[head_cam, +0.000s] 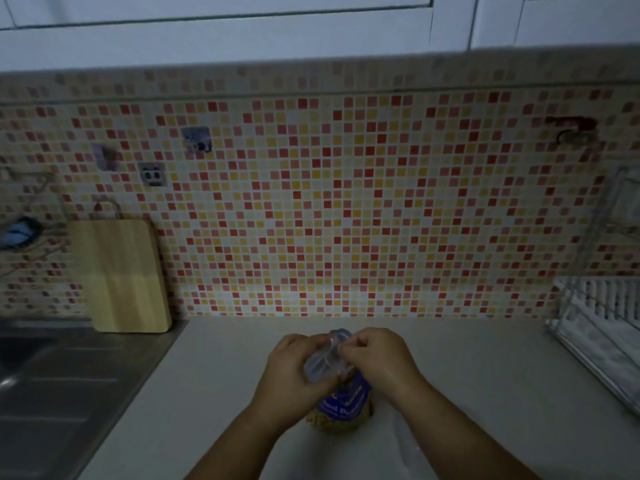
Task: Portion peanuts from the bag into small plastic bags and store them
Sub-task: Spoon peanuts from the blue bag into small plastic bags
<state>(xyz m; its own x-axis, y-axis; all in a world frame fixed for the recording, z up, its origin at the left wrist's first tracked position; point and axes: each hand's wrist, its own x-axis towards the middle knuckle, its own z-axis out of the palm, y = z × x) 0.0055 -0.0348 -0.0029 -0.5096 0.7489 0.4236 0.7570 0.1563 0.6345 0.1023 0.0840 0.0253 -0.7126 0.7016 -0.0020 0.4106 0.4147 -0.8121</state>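
A clear peanut bag (343, 407) with a blue label stands on the pale counter (214, 393), its lower part full of peanuts. The gathered, twisted top of the bag sticks up between my hands. My left hand (294, 365) grips the bag's neck from the left. My right hand (375, 355) pinches the crumpled top from the right. Thin clear plastic (408, 445) lies flat on the counter beside my right forearm; I cannot tell if it is the small bags.
A wooden cutting board (121, 275) leans on the mosaic-tiled wall at the back left. A steel sink and drainboard (52, 386) lie to the left. A white dish rack (606, 334) stands at the right edge. The scene is dim.
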